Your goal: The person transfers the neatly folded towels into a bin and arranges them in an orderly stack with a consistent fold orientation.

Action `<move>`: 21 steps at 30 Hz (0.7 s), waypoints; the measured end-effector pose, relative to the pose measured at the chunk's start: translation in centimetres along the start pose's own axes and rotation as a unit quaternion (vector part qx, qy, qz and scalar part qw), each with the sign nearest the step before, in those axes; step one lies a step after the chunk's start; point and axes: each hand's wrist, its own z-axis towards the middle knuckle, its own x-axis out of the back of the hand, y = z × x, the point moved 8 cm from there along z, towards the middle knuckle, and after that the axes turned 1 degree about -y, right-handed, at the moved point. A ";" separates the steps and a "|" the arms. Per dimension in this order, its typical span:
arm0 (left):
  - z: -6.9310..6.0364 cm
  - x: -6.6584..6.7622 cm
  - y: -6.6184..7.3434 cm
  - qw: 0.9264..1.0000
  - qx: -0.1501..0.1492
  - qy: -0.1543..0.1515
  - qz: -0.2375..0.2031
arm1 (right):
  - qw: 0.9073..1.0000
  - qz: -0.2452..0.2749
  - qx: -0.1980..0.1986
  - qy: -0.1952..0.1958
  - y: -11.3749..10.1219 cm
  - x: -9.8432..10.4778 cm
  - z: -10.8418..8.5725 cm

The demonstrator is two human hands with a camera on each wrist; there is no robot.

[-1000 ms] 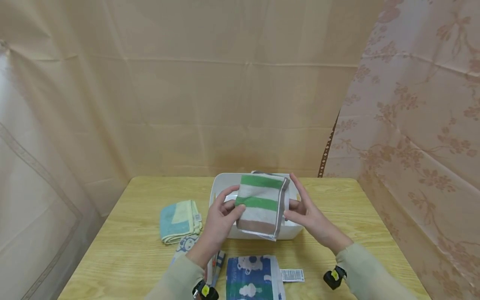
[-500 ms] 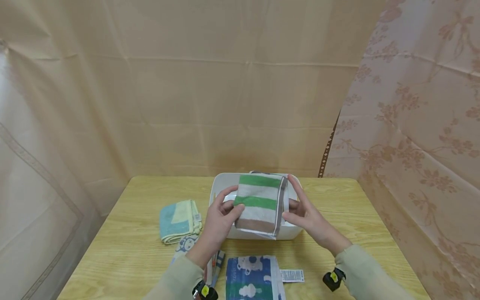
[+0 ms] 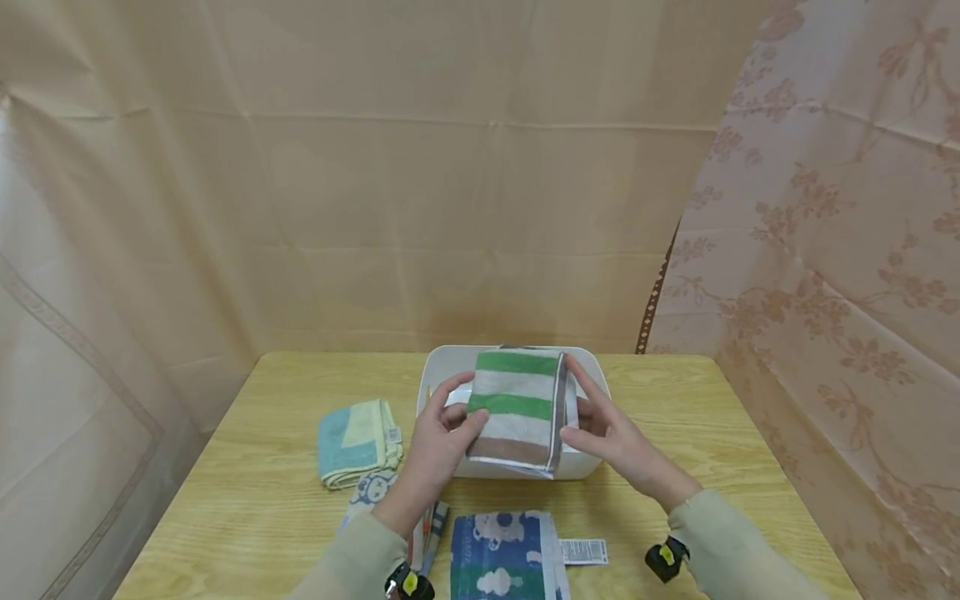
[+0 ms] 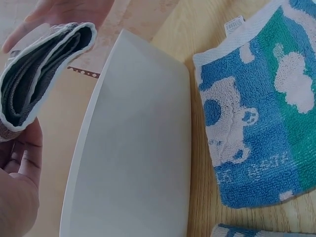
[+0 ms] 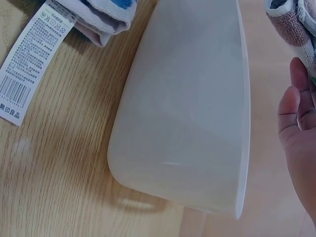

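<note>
Striped towel (image 3: 516, 408): lower centre of frame, above bin (image 3: 450, 364). Left hand (image 3: 435, 442): pinching towel's left edge. Right hand (image 3: 622, 442): loosely spread, touching towel's right edge. Blue towel (image 3: 501, 554): bottom centre, on counter (image 3: 232, 517).

The wood-grained surface (image 3: 247, 500) carries a white bin (image 3: 585, 463) at lower centre, folded towels (image 3: 352, 446) lower left, and a blue-green towel (image 3: 498, 554) bottom centre.
</note>
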 end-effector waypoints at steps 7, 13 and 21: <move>0.0 -0.1 -0.1 1.000 0.000 0.000 -0.004 | 1.000 -0.010 0.000 -0.007 0.0 -0.4 0.0; -0.1 0.0 -0.2 0.999 0.002 -0.003 0.037 | 1.000 -0.023 -0.008 -0.012 0.2 -0.5 0.2; -0.1 -0.1 -0.3 0.998 0.005 -0.024 0.055 | 0.999 -0.017 -0.024 -0.018 0.5 -0.7 0.6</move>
